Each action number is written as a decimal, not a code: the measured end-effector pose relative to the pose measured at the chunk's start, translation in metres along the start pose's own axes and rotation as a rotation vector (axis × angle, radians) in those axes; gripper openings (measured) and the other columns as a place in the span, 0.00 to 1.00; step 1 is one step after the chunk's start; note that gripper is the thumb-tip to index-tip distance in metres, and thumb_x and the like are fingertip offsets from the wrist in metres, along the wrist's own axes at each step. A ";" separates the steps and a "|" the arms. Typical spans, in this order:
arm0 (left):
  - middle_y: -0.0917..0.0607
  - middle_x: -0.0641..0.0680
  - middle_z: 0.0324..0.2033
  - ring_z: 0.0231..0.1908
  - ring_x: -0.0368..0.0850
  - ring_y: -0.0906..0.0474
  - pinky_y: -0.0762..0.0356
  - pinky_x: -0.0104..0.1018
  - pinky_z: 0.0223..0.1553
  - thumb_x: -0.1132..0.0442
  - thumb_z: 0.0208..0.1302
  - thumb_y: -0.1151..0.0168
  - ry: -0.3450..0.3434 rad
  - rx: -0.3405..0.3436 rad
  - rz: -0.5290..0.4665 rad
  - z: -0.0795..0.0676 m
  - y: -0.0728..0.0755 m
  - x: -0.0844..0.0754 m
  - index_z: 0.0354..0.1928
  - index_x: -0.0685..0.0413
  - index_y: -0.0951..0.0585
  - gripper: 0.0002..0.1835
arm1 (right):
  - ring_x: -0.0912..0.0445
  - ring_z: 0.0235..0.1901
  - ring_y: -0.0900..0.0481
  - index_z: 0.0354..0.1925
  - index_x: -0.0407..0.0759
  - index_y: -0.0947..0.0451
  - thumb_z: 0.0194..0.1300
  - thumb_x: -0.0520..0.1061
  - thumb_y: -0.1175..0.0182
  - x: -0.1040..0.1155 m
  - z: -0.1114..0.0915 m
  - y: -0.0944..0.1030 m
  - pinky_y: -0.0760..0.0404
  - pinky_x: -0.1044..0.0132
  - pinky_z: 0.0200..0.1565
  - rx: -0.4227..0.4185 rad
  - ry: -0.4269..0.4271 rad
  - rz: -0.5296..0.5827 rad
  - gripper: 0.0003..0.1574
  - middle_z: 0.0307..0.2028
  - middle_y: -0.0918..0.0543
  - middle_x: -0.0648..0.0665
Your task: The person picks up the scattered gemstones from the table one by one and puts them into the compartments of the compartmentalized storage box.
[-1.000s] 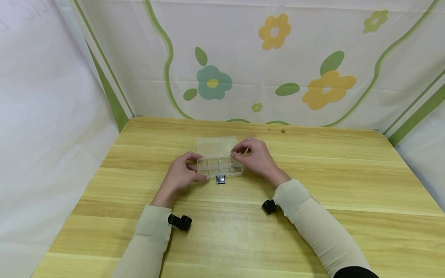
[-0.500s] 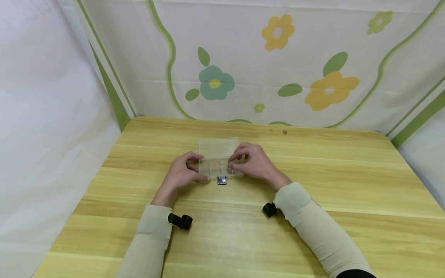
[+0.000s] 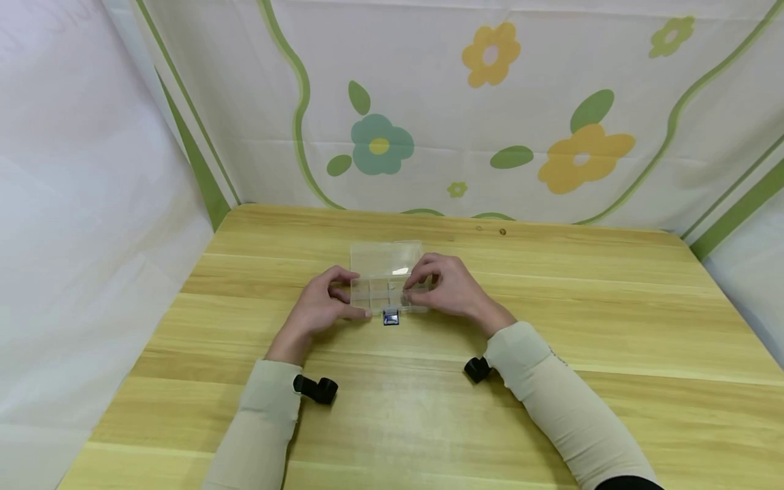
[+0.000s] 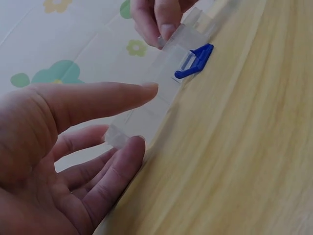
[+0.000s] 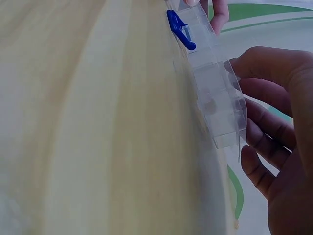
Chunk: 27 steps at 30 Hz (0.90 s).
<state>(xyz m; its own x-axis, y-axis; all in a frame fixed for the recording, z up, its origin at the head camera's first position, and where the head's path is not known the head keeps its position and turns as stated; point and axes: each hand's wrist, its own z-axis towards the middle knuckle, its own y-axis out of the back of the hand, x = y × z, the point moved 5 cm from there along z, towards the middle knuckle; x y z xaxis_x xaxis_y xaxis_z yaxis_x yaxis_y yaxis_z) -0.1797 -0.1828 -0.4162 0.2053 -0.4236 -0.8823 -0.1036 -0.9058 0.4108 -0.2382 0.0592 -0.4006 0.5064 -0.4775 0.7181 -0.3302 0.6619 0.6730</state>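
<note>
Between the left hand (image 3: 318, 303) and right hand (image 3: 448, 286) sits the clear box (image 3: 380, 295), gripped by the left. Over it, the right pinches a tiny pale bit (image 4: 161, 41); best keep the box still.

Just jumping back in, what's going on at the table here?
A person's left hand steadies one end of a clear divided box on the wooden table. The lid is open behind it, and the blue latch sticks out in front. The right hand is at the right-hand compartments, apparently pinching a small pale piece, too small to identify.
</note>
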 end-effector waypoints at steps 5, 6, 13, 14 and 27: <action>0.17 0.59 0.51 0.48 0.52 0.23 0.25 0.38 0.45 0.68 0.51 0.14 0.003 0.003 -0.008 0.000 0.001 0.002 0.65 0.50 0.18 0.37 | 0.56 0.40 0.18 0.35 0.55 0.07 0.61 0.45 0.21 -0.001 0.000 0.000 0.20 0.61 0.42 0.009 -0.001 0.016 0.04 0.40 0.12 0.55; 0.17 0.60 0.51 0.48 0.52 0.23 0.25 0.38 0.45 0.68 0.51 0.14 0.001 0.003 -0.008 0.000 0.001 0.001 0.65 0.50 0.18 0.37 | 0.56 0.39 0.18 0.35 0.55 0.07 0.61 0.45 0.21 -0.001 0.000 0.000 0.19 0.61 0.42 0.010 -0.001 0.018 0.04 0.40 0.12 0.55; 0.17 0.60 0.53 0.48 0.53 0.23 0.25 0.38 0.45 0.69 0.51 0.15 -0.001 0.003 -0.012 -0.001 0.001 0.000 0.65 0.50 0.18 0.37 | 0.57 0.38 0.18 0.35 0.55 0.06 0.61 0.45 0.21 -0.002 -0.001 0.000 0.19 0.60 0.42 0.009 -0.003 0.023 0.03 0.40 0.12 0.55; 0.17 0.60 0.53 0.48 0.53 0.23 0.25 0.38 0.46 0.69 0.51 0.15 0.000 0.004 -0.010 -0.001 0.001 0.000 0.66 0.50 0.18 0.37 | 0.57 0.38 0.18 0.35 0.55 0.07 0.61 0.46 0.21 -0.002 -0.001 0.000 0.19 0.61 0.42 0.009 -0.002 0.024 0.03 0.40 0.12 0.55; 0.18 0.59 0.54 0.49 0.53 0.23 0.26 0.39 0.45 0.68 0.51 0.15 0.001 0.001 -0.010 -0.001 0.001 0.000 0.66 0.50 0.18 0.37 | 0.57 0.38 0.18 0.35 0.55 0.07 0.61 0.45 0.21 0.000 -0.002 0.000 0.19 0.61 0.41 0.005 -0.004 0.016 0.04 0.41 0.12 0.55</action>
<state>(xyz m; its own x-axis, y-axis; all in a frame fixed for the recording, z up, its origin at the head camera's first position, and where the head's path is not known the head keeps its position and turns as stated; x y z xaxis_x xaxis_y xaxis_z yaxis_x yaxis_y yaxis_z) -0.1787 -0.1841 -0.4157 0.2073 -0.4150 -0.8859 -0.1026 -0.9098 0.4022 -0.2368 0.0604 -0.4009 0.4977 -0.4690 0.7296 -0.3423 0.6667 0.6621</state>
